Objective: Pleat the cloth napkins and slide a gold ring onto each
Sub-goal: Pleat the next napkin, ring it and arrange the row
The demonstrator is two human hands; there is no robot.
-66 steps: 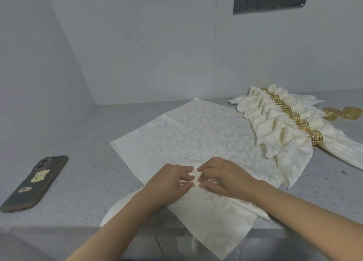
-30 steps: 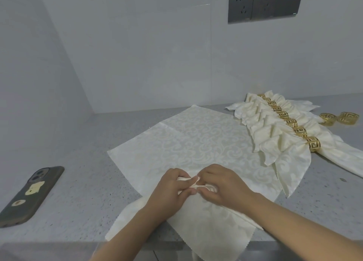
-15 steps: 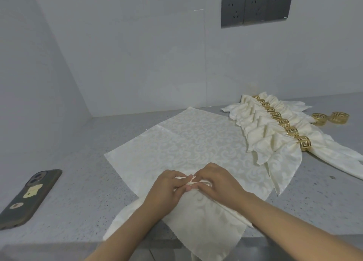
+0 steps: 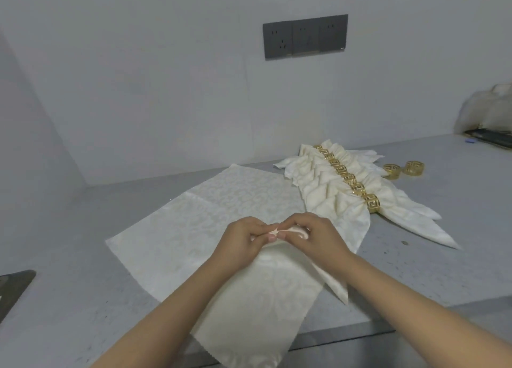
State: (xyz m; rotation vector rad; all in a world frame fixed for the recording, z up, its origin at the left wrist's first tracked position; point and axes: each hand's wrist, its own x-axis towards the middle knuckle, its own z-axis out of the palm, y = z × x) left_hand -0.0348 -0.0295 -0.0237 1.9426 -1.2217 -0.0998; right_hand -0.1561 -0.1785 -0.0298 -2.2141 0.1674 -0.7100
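We find a cream patterned napkin lying on the grey speckled counter, spread as a diamond with its far corner toward the wall and its near corner hanging over the counter's front edge. Both hands work at its middle. The left hand has its fingers curled and pinches a small gathered fold of the cloth between thumb and fingers. The right hand meets it from the other side, fingers curled over the same raised fold and gripping it. The fingertips of the two hands touch or nearly touch at the fold; we cannot tell which.

To the right of the spread cloth, and overlapping its right edge, we note a row of finished napkins, each pleated and fanned, laid one over the next in a line running from the wall toward the front right. A gold ring with a key-pattern cutout sits on the nearest one, and more rings of the same kind follow along the row. Two loose gold rings stand on the counter just beyond the row, side by side.

A dark socket panel is mounted on the wall above. At the left edge a dark phone lies partly out of view. At the far right a pale bag rests against the wall.
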